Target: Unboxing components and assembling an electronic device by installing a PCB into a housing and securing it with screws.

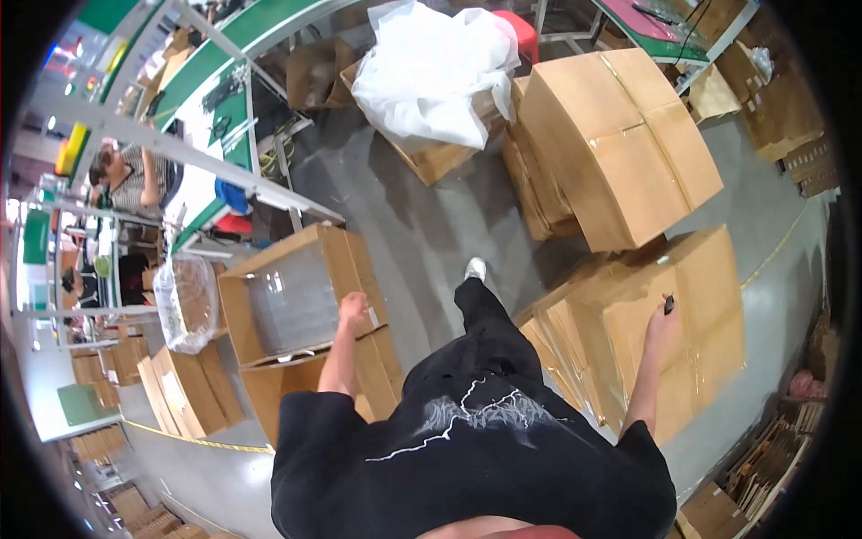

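Right hand (662, 329) clamped on small black tool (669, 304), long axis roughly forward, above closed carton (711, 337) — left hand (356, 309) curled together near edge of open-topped carton (339, 260) — grey floor (417, 225) clear ahead.

Out of sight or too small to tell

Your right grip (660, 329) covers part of a small dark object (669, 304), too small to identify. Your left grip (356, 310) hides its own fingertips, so you can't tell whether it touches the open carton (348, 259). White sheeting (435, 72) hides the top of the carton under it (433, 163). The upper-right bench (669, 51) and lower-right stacked cardboard (759, 467) are cut off.
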The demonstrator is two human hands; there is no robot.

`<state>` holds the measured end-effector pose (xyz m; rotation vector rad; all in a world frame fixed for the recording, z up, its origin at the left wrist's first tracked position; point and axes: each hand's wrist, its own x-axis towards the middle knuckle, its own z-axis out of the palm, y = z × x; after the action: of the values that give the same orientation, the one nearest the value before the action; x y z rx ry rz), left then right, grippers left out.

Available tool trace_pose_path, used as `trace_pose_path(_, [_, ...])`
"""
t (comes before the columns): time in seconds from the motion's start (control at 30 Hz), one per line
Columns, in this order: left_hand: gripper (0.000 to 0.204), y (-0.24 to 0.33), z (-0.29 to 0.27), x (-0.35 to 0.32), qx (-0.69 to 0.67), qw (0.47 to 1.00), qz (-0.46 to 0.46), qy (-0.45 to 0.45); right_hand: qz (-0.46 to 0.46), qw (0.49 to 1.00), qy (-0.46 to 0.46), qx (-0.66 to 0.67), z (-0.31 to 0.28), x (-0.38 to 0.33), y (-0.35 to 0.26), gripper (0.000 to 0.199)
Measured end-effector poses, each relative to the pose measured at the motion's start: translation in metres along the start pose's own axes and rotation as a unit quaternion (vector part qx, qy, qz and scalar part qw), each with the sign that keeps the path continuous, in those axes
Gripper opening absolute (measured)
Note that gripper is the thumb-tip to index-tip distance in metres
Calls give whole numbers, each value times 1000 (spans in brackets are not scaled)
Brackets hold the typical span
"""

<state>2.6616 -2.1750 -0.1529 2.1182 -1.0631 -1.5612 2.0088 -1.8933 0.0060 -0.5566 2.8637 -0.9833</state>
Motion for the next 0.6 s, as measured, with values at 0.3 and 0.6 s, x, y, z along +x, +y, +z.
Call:
trace_pose_path(0.3, [23,274,272,39,315,754,505,-278,-41,983,-1,176,196,172,-227,27])
trace_pose_path(0.6, [66,569,445,315,476,507,707,-131,65,981,142,-114,351,312,-346,39])
